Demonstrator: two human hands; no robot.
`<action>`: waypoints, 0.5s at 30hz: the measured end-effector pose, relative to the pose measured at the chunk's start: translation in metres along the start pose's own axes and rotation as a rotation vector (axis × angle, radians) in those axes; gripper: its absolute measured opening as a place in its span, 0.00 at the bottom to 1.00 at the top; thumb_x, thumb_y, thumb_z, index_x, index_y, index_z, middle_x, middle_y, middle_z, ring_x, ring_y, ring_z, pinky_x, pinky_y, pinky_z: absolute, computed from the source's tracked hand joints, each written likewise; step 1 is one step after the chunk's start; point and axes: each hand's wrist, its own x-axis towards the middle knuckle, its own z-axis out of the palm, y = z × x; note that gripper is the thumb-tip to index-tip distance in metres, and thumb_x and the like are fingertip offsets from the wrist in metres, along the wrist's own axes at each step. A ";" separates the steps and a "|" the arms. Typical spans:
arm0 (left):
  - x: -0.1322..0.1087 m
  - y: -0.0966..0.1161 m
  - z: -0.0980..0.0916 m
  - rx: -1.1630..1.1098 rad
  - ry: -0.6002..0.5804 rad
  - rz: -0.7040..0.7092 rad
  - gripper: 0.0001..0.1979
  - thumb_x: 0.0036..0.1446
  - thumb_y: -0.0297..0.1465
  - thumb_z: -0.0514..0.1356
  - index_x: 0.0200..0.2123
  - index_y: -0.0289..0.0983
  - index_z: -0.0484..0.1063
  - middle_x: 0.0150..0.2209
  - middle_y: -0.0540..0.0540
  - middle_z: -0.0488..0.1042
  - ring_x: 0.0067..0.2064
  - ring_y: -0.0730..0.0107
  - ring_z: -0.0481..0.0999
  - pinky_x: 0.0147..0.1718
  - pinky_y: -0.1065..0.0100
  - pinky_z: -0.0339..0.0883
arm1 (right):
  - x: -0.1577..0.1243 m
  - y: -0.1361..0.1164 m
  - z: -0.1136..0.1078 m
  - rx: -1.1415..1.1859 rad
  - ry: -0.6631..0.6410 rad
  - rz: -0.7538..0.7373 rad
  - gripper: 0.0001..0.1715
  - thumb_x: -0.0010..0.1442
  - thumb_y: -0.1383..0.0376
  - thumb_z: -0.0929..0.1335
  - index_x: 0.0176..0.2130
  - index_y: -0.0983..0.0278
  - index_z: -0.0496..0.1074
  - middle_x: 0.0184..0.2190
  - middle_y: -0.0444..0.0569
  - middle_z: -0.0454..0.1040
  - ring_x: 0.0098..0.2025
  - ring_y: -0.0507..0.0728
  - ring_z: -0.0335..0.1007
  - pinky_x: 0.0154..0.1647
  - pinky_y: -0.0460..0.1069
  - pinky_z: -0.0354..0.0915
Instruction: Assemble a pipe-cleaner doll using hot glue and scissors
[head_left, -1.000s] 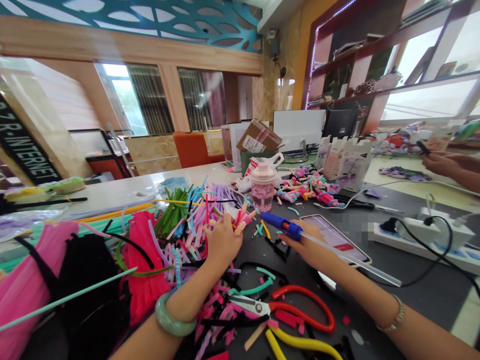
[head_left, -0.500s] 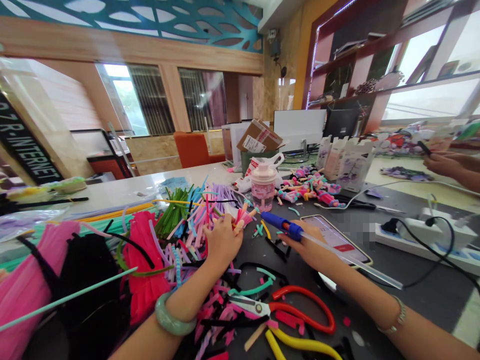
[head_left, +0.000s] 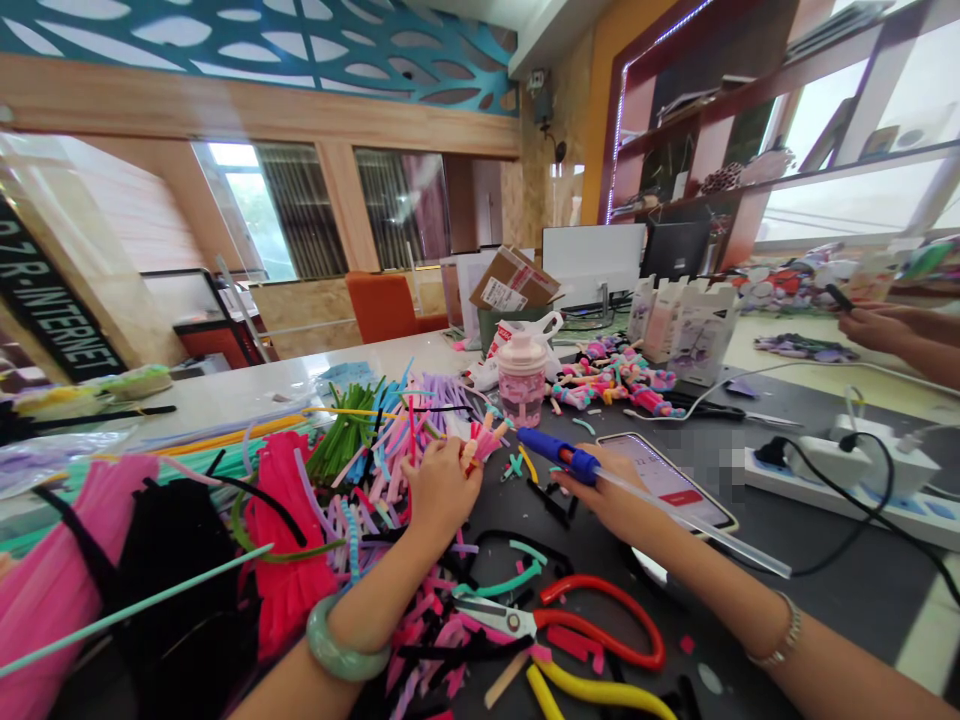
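My left hand (head_left: pixel 441 488) is closed around a small pink and peach pipe-cleaner piece (head_left: pixel 487 440), its outer end pointing right. In my right hand (head_left: pixel 613 492) is a blue hot glue gun (head_left: pixel 556 454), a long clear glue stick (head_left: pixel 705 532) trailing from its back. The gun's tip is just right of the pipe-cleaner piece; whether they touch I cannot tell. Cut pipe cleaners (head_left: pixel 390 440) in pink, lilac, blue and green are heaped beside and under my left hand. Below, between my forearms, lie red-handled scissors (head_left: pixel 517 617) and a yellow-handled tool (head_left: pixel 600 690).
A pink lidded cup (head_left: pixel 520 385) stands beyond my hands, near finished pipe-cleaner figures (head_left: pixel 611 375). A phone (head_left: pixel 675 482) lies beside my right hand, with a power strip (head_left: pixel 847 480) and cables further right. Another person's hands (head_left: pixel 892 325) hold something dark at far right.
The view has shifted slightly. Both hands keep their holds, with the glue gun still beside the pipe-cleaner piece.
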 end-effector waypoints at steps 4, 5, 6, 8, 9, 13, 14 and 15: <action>0.000 0.001 -0.002 -0.012 -0.004 0.007 0.06 0.54 0.31 0.56 0.35 0.38 0.71 0.43 0.39 0.76 0.53 0.51 0.68 0.49 0.38 0.53 | 0.001 -0.001 -0.001 0.013 0.003 -0.003 0.09 0.56 0.59 0.66 0.28 0.61 0.69 0.26 0.47 0.73 0.29 0.56 0.69 0.31 0.47 0.61; 0.000 0.002 -0.002 -0.017 -0.004 0.007 0.06 0.54 0.31 0.56 0.36 0.38 0.71 0.43 0.40 0.76 0.53 0.50 0.67 0.49 0.38 0.53 | 0.001 -0.001 -0.001 0.015 0.003 -0.006 0.09 0.57 0.59 0.66 0.28 0.61 0.69 0.26 0.47 0.73 0.29 0.56 0.69 0.31 0.47 0.61; -0.001 0.002 -0.003 -0.019 0.000 0.007 0.07 0.54 0.31 0.56 0.36 0.38 0.72 0.43 0.40 0.76 0.54 0.49 0.66 0.49 0.38 0.53 | 0.001 -0.001 -0.001 0.017 0.002 -0.009 0.10 0.57 0.58 0.66 0.28 0.61 0.69 0.26 0.47 0.73 0.29 0.56 0.69 0.31 0.47 0.61; -0.001 0.002 -0.003 -0.016 0.015 0.005 0.09 0.54 0.31 0.57 0.38 0.37 0.73 0.45 0.40 0.75 0.54 0.47 0.65 0.49 0.39 0.53 | 0.001 -0.001 -0.001 0.017 0.002 -0.007 0.10 0.57 0.58 0.66 0.28 0.61 0.69 0.25 0.47 0.72 0.29 0.56 0.69 0.31 0.48 0.61; -0.001 0.002 -0.003 -0.016 0.022 0.001 0.10 0.54 0.32 0.57 0.39 0.37 0.74 0.46 0.39 0.75 0.54 0.46 0.64 0.48 0.39 0.54 | 0.001 -0.001 0.000 0.017 0.003 -0.004 0.10 0.57 0.58 0.66 0.28 0.61 0.68 0.25 0.47 0.72 0.29 0.56 0.68 0.31 0.48 0.61; 0.000 -0.001 0.001 -0.040 0.053 -0.001 0.11 0.52 0.32 0.59 0.39 0.37 0.75 0.45 0.39 0.74 0.52 0.47 0.65 0.46 0.47 0.58 | 0.001 -0.002 -0.001 0.029 0.030 0.005 0.11 0.56 0.57 0.66 0.27 0.61 0.68 0.24 0.46 0.71 0.28 0.56 0.68 0.30 0.48 0.61; 0.000 -0.002 0.001 -0.046 0.063 0.007 0.11 0.52 0.31 0.59 0.39 0.37 0.75 0.44 0.40 0.74 0.52 0.48 0.65 0.46 0.48 0.59 | 0.001 -0.003 -0.002 0.035 0.037 0.002 0.11 0.56 0.57 0.66 0.27 0.61 0.68 0.24 0.46 0.71 0.27 0.56 0.67 0.30 0.48 0.61; 0.000 -0.002 0.002 -0.050 0.073 0.017 0.11 0.52 0.31 0.59 0.38 0.38 0.75 0.43 0.40 0.74 0.51 0.49 0.66 0.46 0.49 0.59 | 0.001 -0.003 -0.002 0.040 0.040 -0.001 0.11 0.56 0.57 0.66 0.27 0.61 0.68 0.23 0.46 0.71 0.27 0.56 0.67 0.29 0.48 0.61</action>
